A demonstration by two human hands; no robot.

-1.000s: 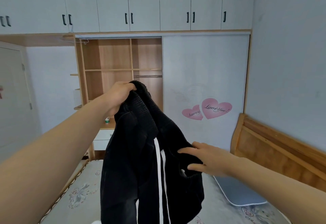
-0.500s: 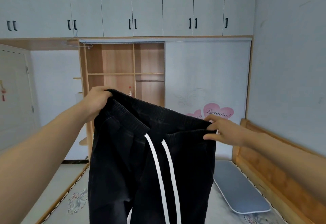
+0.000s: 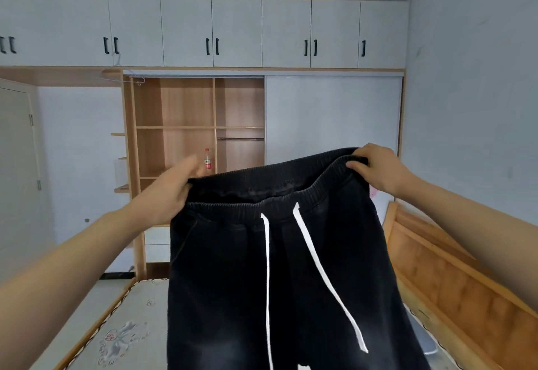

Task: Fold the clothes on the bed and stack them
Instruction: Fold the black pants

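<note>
Trousers (image 3: 291, 267), black with white drawstrings, hung spread in the air above the bed (image 3: 96, 329), waistband pinched between left hand (image 3: 174, 186) and right hand (image 3: 375, 167), so step looked like opening-out; next likely needed halving leg onto leg.
</note>
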